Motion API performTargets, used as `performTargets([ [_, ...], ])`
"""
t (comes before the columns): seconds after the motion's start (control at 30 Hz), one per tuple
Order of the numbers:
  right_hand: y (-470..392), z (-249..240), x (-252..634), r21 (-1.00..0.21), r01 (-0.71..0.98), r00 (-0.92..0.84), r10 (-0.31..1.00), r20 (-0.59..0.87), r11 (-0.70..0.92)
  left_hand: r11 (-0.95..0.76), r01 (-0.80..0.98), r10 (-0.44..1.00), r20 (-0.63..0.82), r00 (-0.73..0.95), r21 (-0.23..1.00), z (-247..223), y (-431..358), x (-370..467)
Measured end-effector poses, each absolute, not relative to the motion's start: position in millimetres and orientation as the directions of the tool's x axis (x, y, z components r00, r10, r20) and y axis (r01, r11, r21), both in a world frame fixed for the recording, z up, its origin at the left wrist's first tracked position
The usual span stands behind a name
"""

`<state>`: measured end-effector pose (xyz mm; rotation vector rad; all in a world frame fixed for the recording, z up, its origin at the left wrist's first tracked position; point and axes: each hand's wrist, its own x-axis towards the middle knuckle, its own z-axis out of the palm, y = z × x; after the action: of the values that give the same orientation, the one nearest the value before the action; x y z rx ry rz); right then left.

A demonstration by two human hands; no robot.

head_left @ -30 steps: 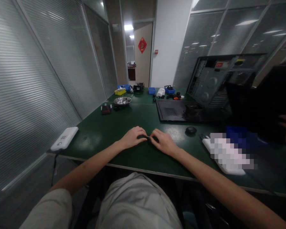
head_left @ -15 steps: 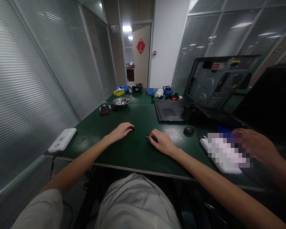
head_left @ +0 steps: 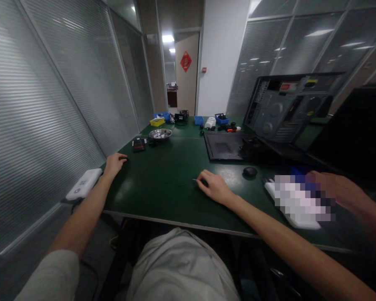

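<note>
On the dark green, smooth-topped table (head_left: pixel 163 196), the right hand (head_left: pixel 215 188) pinches a thin, pale, straight piece (head_left: pixel 194 179), its tip poking leftward; well apart on its left, the left hand (head_left: pixel 113 164) curls half-closed, contents impossible to tell. If that pinch loosens, such a slight piece could slip away.

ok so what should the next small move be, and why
Probably have the left hand set anything it pinches down on the green table, freeing it to help the right hand. A dark patch shows at the left fingertips, held thing or shadow I can't tell; the right hand pinches a thin, light piece with its end sticking out.
</note>
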<state>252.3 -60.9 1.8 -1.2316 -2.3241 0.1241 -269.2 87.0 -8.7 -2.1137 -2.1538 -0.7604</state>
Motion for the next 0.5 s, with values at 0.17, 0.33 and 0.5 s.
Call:
performTargets([
  [0.17, -61.1, 2.0, 252.2, -0.309, 0.756, -0.455, 0.803, 0.385, 0.577, -0.053, 0.955, 0.929, 0.366, -0.060, 0.293, -4.1, 82.0, -259.2],
  [0.33, -61.3, 2.1, 252.0, -0.309, 0.750, -0.462, 0.798, 0.388, 0.584, -0.058, 0.968, 0.925, 0.379, -0.039, 0.243, -4.5, 80.8, -259.3],
  [0.5, -61.7, 3.2, 251.2, -0.311, 0.750, -0.464, 0.800, 0.382, 0.584, -0.082, 0.974, 0.909, 0.417, -0.014, 0.210, -10.3, 81.8, -263.2],
])
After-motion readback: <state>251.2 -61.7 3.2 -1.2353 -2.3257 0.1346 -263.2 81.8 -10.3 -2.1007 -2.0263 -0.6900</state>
